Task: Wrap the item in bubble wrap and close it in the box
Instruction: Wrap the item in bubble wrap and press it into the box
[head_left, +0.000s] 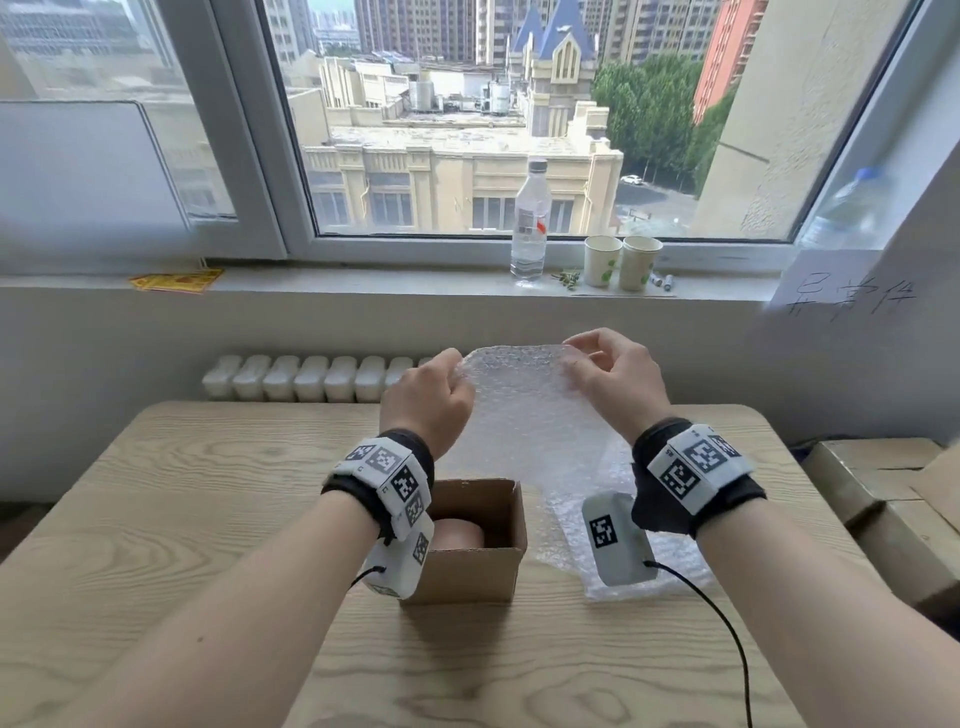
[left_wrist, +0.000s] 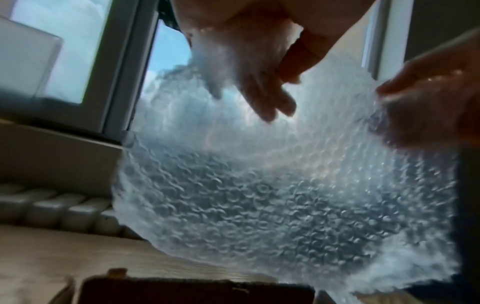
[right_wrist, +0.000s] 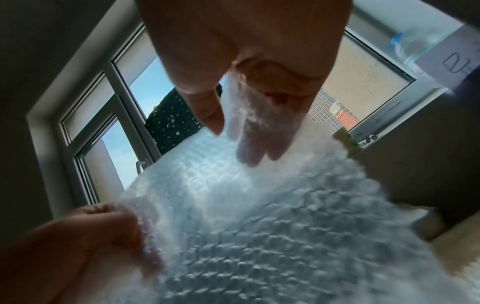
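A clear sheet of bubble wrap (head_left: 524, 410) hangs upright above the wooden table (head_left: 208, 467), its lower end trailing onto the tabletop at the right. My left hand (head_left: 431, 395) pinches its top left corner and my right hand (head_left: 613, 374) pinches its top right corner. In the left wrist view the bubble wrap (left_wrist: 259, 195) fills the middle below my left hand (left_wrist: 249, 67). The right wrist view has the bubble wrap (right_wrist: 259, 226) under my right hand (right_wrist: 246, 92). A small open cardboard box (head_left: 475, 566) stands below my left wrist with a rounded pinkish-brown item (head_left: 460, 532) inside.
A radiator (head_left: 311, 376) runs behind the table under the window sill. On the sill stand a water bottle (head_left: 530, 221) and two paper cups (head_left: 621, 262). Flat cardboard boxes (head_left: 883, 493) lie to the right of the table. A cable (head_left: 727, 634) trails from my right wrist.
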